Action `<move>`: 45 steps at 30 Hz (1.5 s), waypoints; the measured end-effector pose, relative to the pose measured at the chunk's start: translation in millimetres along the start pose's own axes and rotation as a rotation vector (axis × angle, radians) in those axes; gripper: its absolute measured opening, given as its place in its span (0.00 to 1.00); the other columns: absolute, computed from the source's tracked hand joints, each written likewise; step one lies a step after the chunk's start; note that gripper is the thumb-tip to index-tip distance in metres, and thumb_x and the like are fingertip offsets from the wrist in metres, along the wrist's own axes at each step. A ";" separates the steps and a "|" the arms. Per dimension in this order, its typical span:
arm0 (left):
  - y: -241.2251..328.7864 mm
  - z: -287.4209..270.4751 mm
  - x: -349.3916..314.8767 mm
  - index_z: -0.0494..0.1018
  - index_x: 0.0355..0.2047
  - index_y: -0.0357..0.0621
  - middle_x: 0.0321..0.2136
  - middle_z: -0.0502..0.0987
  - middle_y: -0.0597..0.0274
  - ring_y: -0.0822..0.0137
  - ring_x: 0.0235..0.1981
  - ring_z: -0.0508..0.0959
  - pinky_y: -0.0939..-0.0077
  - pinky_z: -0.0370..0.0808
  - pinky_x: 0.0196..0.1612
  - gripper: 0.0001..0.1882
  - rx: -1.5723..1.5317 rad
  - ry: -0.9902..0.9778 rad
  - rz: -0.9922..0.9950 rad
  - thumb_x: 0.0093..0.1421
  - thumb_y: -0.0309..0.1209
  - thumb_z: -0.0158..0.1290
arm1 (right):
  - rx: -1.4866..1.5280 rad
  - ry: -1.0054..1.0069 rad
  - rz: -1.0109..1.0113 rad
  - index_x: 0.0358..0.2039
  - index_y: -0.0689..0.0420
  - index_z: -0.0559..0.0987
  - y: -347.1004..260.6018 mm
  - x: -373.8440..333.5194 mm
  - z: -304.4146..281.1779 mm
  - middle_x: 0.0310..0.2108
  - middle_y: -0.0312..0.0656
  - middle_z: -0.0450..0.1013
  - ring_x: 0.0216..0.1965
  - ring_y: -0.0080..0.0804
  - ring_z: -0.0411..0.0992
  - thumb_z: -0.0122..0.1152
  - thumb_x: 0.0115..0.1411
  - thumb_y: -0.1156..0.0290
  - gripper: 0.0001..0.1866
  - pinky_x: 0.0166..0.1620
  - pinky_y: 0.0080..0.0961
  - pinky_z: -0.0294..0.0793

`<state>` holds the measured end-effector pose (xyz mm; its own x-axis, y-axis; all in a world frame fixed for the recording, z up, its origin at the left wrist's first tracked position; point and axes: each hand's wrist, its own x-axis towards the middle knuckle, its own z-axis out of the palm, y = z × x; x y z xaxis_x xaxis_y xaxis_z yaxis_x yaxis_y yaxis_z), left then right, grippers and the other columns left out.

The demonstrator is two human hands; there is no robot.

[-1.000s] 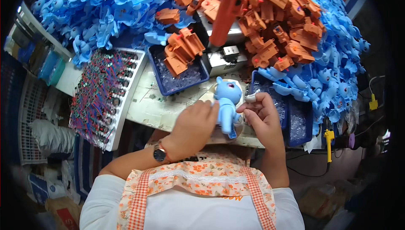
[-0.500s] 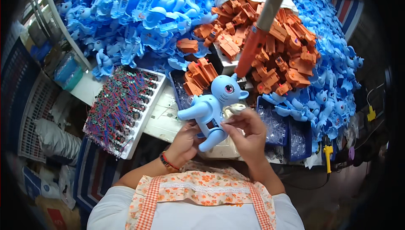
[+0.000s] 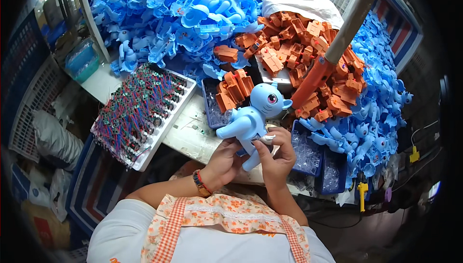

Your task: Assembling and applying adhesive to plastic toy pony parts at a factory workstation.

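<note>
A light-blue toy unicorn (image 3: 251,121) with a painted eye and a small horn is held tilted over the bench edge. My left hand (image 3: 223,164) is closed around its lower body and legs from the left. At the toy's chest, my right hand (image 3: 278,159) pinches a small crumpled white piece (image 3: 266,140), maybe cloth, between thumb and fingers. The right fingertips are close against the toy, and whether they also grip it is hidden.
Blue toy half-shells (image 3: 164,17) are heaped at the back left, with more blue toy parts (image 3: 371,128) at right. Orange plastic boxes (image 3: 313,46) fill the middle. A white foam tray (image 3: 166,130) holds wired circuit boards. Blue bins (image 3: 333,178) carry clear parts. A slanted pole (image 3: 354,19) crosses the right.
The view has shifted, so the bench items appear moved. The toy stays in my hands at a similar tilt. My right fingers have shifted slightly, and the white piece now shows between them.
</note>
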<state>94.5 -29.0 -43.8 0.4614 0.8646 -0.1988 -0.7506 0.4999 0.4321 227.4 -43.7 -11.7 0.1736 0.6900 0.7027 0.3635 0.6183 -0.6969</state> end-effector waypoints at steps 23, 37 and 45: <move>7.0 -28.0 -13.9 0.56 0.65 0.38 0.62 0.62 0.58 0.66 0.62 0.64 0.64 0.62 0.64 0.46 0.515 -0.190 0.239 0.50 0.30 0.70 | 0.455 -0.192 0.361 0.65 0.64 0.59 8.6 -35.6 -1.1 0.62 0.47 0.63 0.65 0.39 0.61 0.67 0.53 0.83 0.41 0.67 0.38 0.56; 68.1 -44.8 -22.1 0.76 0.48 0.50 0.51 0.79 0.62 0.55 0.62 0.69 0.50 0.54 0.68 0.29 1.786 -0.296 1.082 0.45 0.39 0.71 | 0.512 -0.434 0.103 0.54 0.62 0.74 5.0 -17.3 -36.5 0.55 0.58 0.68 0.54 0.49 0.73 0.80 0.45 0.64 0.37 0.56 0.42 0.73; 85.1 -49.6 -55.5 0.77 0.46 0.48 0.49 0.78 0.58 0.55 0.57 0.73 0.48 0.52 0.68 0.32 1.637 -0.157 0.855 0.41 0.44 0.72 | 0.644 -0.478 0.309 0.55 0.58 0.74 12.2 -34.9 -12.2 0.59 0.55 0.67 0.59 0.45 0.68 0.75 0.49 0.66 0.32 0.59 0.39 0.68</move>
<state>-18.5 -32.0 -39.7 0.3560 0.7648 0.5370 0.3316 -0.6406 0.6926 236.9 -64.8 -42.9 -0.2774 0.8576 0.4332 -0.2522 0.3701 -0.8941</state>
